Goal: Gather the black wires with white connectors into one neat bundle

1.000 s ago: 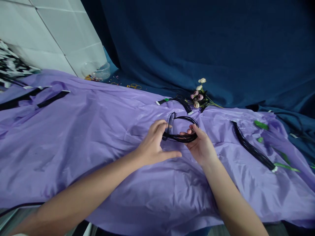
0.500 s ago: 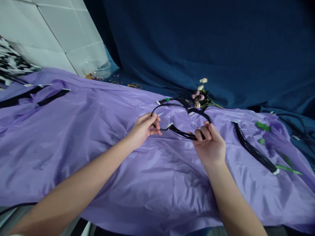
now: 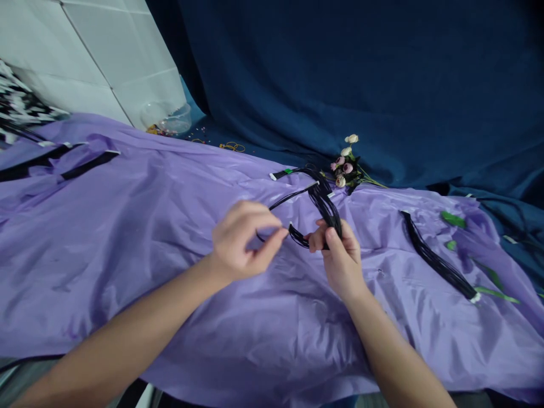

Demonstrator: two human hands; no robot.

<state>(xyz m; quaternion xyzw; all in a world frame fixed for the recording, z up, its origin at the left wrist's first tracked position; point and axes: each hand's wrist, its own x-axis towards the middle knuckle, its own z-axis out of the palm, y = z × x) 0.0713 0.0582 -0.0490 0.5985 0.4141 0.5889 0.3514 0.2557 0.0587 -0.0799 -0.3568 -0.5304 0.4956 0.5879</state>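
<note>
A bent bundle of thin black cables (image 3: 326, 207) with small white connectors at its ends is gripped in my right hand (image 3: 340, 249), fingers wrapped round its middle. Thumb and forefinger of my left hand (image 3: 246, 241) are pinched together close to one white-tipped end of the bundle. A few thin black strands (image 3: 289, 196) loop from behind that hand up to a connector at the top. Whether the pinch holds a strand or the connector is partly hidden. Behind, another black cable bundle with a green mark (image 3: 288, 170) lies on the purple cloth (image 3: 178, 238).
On the right lies another black cable bundle (image 3: 437, 260), beside green leaves (image 3: 454, 219). Artificial flowers (image 3: 347, 168) rest at the cloth's back edge. Further left are yellow rubber bands (image 3: 232, 147), a clear plastic tub (image 3: 174, 118) and more black cables (image 3: 91, 165).
My right hand has moved left and turned, drawing the bundle into a tighter bend. My left hand has come nearer to me and turned over, its fingers pinched near the bundle's end.
</note>
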